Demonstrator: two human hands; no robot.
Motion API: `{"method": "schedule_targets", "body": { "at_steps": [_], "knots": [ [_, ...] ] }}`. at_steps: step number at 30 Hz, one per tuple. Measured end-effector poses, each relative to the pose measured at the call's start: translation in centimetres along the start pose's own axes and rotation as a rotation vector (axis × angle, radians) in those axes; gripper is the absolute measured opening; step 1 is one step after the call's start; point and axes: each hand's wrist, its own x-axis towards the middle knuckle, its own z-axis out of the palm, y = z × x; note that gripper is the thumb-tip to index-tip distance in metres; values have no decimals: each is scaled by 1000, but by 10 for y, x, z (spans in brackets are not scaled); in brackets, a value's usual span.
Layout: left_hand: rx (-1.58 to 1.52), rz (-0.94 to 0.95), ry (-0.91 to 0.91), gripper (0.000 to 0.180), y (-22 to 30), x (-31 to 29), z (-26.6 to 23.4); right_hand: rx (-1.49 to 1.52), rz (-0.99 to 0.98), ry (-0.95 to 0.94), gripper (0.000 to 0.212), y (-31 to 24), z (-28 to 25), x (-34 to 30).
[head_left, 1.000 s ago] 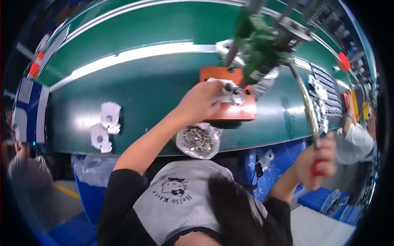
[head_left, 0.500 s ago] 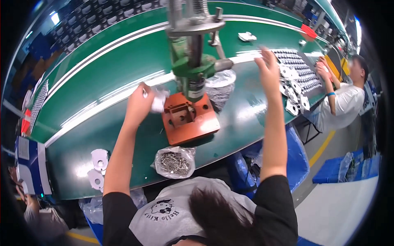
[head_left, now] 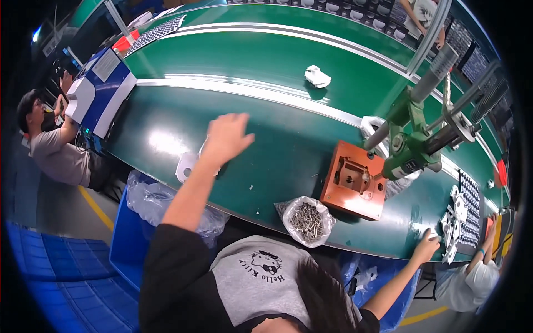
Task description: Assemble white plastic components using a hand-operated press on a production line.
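Note:
My left hand (head_left: 226, 137) is open with fingers spread, above the left part of the green bench. Flat white plastic pieces (head_left: 187, 165) with round holes lie beside and partly behind its wrist. At the right, my right hand (head_left: 426, 250) closes on a small white piece at the bench's near edge, next to a heap of similar white pieces (head_left: 456, 213). Between my hands stands an orange metal fixture block (head_left: 347, 201) with a recessed nest, under a green hand press (head_left: 408, 150). A plastic bag of small metal screws or pins (head_left: 307, 223) sits at the near edge.
A crumpled white item (head_left: 317, 77) lies on the green conveyor belt (head_left: 250, 47). A blue-and-white machine (head_left: 102, 91) stands at the left end, a person beside it. Blue bins (head_left: 130, 244) sit below the bench. A dark part tray (head_left: 469, 205) and another person are at the right.
The view has turned, so the press now appears farther right. My left hand no longer shows the white item and has opened. My right hand has come down to the near edge by the heap.

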Motion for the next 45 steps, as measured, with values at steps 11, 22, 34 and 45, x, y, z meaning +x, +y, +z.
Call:
{"method": "schedule_targets", "body": {
  "at_steps": [11, 22, 34, 45],
  "knots": [
    [-685, -280, -1, 25, -37, -45, 5, 396, -389, 83, 70, -81, -22, -110],
    [-983, 242, 344, 14, 98, -32, 7, 1747, -259, -1110, 63, -174, -144, -192],
    [-1650, 602, -145, 14, 131, -68, 8, 1950, -67, -1407, 65, -247, -150, -229],
    [-2112, -189, -68, 24, 151, -72, 33, 1405, -744, -978, 81, -246, -139, -249]
  ]
}}
